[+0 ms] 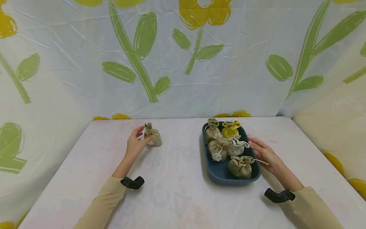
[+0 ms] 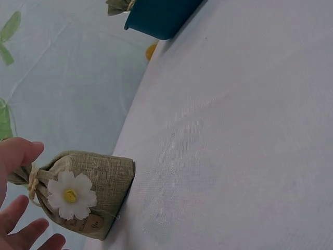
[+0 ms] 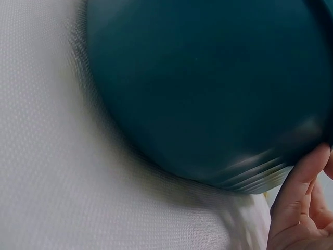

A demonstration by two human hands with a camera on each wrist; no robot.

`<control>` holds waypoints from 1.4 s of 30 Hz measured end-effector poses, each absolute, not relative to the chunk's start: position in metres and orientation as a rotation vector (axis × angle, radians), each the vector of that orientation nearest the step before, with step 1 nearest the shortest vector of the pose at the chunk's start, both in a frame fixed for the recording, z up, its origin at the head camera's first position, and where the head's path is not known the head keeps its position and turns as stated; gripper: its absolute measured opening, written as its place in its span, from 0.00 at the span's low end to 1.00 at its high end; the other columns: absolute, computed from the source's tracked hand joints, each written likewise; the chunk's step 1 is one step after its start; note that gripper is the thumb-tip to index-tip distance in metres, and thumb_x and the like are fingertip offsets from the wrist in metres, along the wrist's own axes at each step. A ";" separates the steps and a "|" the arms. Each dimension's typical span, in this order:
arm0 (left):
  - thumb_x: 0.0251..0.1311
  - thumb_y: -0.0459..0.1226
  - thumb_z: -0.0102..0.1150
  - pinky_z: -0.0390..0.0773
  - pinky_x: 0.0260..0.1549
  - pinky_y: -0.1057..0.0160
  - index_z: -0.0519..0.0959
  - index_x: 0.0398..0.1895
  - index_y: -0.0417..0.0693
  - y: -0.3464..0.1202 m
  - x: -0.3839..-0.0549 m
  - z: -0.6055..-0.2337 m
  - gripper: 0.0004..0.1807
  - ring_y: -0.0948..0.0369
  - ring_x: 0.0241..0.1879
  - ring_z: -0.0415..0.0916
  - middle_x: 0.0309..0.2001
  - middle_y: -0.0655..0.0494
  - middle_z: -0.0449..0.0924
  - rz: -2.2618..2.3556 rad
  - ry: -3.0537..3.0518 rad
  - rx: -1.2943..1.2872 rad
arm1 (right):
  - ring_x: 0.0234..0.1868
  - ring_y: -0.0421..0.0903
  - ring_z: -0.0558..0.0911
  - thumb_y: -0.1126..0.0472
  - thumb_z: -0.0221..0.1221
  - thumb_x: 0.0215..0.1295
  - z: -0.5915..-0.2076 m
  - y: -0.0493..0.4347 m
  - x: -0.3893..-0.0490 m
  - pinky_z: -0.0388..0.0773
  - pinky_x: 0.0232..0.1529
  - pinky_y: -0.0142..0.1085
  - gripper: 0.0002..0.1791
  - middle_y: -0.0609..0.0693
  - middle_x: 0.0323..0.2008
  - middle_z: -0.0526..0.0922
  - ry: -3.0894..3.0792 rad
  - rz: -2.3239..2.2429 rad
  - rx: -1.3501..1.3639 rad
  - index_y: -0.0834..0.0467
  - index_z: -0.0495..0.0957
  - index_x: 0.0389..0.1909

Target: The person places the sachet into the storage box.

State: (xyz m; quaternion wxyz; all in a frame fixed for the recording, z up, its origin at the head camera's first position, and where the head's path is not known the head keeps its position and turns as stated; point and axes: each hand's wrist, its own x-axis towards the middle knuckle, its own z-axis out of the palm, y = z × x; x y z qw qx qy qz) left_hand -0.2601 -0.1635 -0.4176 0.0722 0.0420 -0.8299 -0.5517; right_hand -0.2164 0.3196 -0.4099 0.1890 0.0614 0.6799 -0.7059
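On the left part of the table stands a beige drawstring pouch [image 1: 154, 138] with a tied neck. The left wrist view shows a white daisy on that pouch [image 2: 88, 190]. My left hand [image 1: 135, 143] is around its neck, thumb on one side and spread fingers on the other, not curled in on it. To the right sits a blue plastic bin [image 1: 218, 171] with several tied pouches inside, among them a yellow one [image 1: 228, 130]. My right hand [image 1: 266, 155] rests loosely at the bin's right side, its fingertips right at the rim.
A pale cloth covers the table [image 1: 177, 190]. Behind it rises a backdrop [image 1: 200, 92] printed with flowers. From one pouch [image 1: 240, 167] in the bin, a cord sticks out over the right rim. Both wrists carry a black camera mount [image 1: 132, 183].
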 end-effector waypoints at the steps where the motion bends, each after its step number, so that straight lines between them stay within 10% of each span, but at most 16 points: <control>1: 0.57 0.42 0.67 0.63 0.66 0.48 0.65 0.67 0.43 -0.165 -0.261 -0.418 0.36 0.47 0.66 0.62 0.67 0.43 0.66 -1.656 -2.500 0.123 | 0.37 0.31 0.83 0.48 0.50 0.72 -0.410 0.319 -0.217 0.80 0.40 0.29 0.07 0.30 0.36 0.83 1.903 -1.996 0.170 0.32 0.70 0.47; 42: 0.50 0.43 0.73 0.78 0.43 0.59 0.85 0.44 0.40 -0.164 -0.262 -0.426 0.21 0.52 0.48 0.81 0.44 0.44 0.86 -1.444 -2.472 0.054 | 0.37 0.31 0.82 0.48 0.49 0.73 -0.414 0.320 -0.217 0.79 0.40 0.29 0.07 0.30 0.35 0.83 1.939 -1.985 0.160 0.33 0.69 0.49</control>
